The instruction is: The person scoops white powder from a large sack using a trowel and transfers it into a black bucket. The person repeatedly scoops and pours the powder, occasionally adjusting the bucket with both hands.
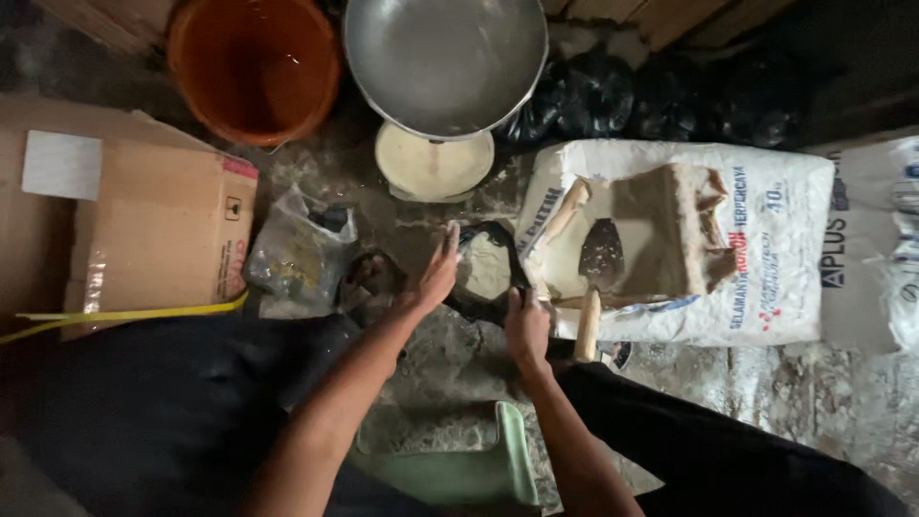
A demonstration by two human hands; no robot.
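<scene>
Dim room, rough dusty concrete floor [766,383]. Left hand [436,278] lying open, fingers spread, holding back rim of black bag [488,273] at frame centre; right hand [526,325] gripping its other edge. Torn white sack [766,258] with trowel [598,273] lying right; orange bucket [254,67] upper left.

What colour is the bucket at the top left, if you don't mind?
The bucket is orange, seen in the head view.
</scene>
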